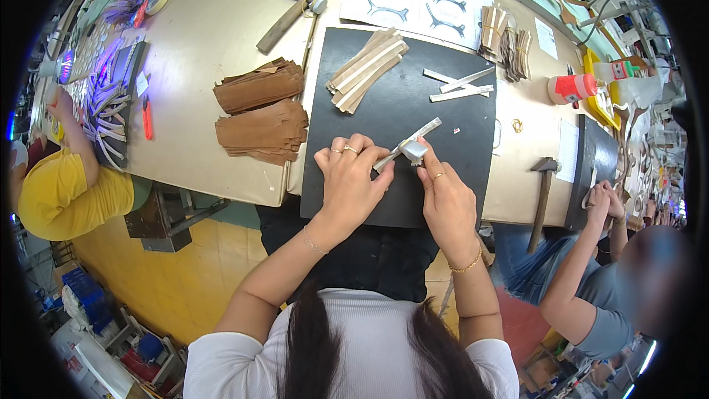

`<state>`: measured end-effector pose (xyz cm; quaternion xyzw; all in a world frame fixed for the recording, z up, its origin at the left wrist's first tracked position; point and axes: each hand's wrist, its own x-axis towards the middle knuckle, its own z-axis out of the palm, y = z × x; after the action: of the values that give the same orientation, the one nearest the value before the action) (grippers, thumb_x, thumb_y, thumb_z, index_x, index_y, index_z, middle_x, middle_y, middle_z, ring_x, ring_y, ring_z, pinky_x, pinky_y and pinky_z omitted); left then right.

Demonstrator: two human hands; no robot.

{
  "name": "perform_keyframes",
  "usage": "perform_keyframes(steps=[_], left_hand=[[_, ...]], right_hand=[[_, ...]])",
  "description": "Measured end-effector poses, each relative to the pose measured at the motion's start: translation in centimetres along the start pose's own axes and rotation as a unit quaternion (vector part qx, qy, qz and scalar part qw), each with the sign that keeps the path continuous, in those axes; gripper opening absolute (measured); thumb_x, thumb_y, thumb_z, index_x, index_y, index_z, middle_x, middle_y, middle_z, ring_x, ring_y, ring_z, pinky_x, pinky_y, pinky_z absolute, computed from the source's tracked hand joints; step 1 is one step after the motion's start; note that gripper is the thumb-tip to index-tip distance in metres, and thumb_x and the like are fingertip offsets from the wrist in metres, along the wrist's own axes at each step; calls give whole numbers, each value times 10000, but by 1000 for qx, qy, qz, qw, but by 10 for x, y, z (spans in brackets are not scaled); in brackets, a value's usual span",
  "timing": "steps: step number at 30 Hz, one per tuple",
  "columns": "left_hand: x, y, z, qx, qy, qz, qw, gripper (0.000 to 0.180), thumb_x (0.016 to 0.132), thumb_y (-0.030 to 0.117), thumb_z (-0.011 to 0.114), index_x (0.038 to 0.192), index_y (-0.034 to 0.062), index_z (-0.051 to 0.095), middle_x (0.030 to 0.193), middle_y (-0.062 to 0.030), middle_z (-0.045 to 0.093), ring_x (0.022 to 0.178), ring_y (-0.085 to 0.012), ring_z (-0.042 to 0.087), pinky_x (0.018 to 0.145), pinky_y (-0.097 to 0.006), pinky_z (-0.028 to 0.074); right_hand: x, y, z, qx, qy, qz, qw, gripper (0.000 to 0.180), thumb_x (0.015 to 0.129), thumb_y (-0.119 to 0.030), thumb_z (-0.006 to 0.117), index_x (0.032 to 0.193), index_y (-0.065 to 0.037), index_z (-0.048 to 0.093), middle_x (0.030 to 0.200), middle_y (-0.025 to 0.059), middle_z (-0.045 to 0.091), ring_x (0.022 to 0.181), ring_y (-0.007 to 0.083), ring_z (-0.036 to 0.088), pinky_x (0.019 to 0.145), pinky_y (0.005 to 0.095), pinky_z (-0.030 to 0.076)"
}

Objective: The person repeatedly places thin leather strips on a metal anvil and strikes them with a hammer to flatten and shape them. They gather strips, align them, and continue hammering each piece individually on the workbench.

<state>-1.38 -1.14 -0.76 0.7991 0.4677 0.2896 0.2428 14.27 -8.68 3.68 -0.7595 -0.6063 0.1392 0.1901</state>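
Note:
On a black work board [473, 151] in front of me lies a narrow pale strip [428, 128], set at a slant. My left hand [347, 181] pinches its near end between thumb and forefinger. A small silver-grey metal block [414, 151] is gripped in the fingers of my right hand [450, 210] and rests on the strip's middle; its exact kind is unclear. Beyond my hands, a fanned stack of pale and tan strips [368, 70] lies on the board. Several loose pale strips [461, 89] cross each other at its far right.
Two stacks of brown leather pieces [262, 131] lie left of the board, with a hammer [284, 26] beyond. Printed sheets [417, 0] and banded strip bundles [493, 33] are behind. Right are a red-and-white bottle [571, 89] and another hammer [543, 199]. Co-workers sit on both sides.

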Motion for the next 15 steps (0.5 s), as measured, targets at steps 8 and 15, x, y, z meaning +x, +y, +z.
perform_keyframes(steps=[8,15], left_hand=[[4,2,2,-17,-11,-18,1000,70,797,147,781,827,128,720,861,23,612,948,-224,532,854,-419,298],[5,4,4,-7,0,-25,1000,80,789,137,790,787,114,713,845,28,622,914,-206,532,866,-397,297]], right_hand=[[2,-2,-4,-22,0,-5,1000,479,1017,-175,610,1490,-200,546,835,113,610,641,330,651,579,434,532],[-2,-13,-6,27,10,-42,999,511,995,-159,643,1494,-205,542,809,100,585,632,313,640,573,427,527]])
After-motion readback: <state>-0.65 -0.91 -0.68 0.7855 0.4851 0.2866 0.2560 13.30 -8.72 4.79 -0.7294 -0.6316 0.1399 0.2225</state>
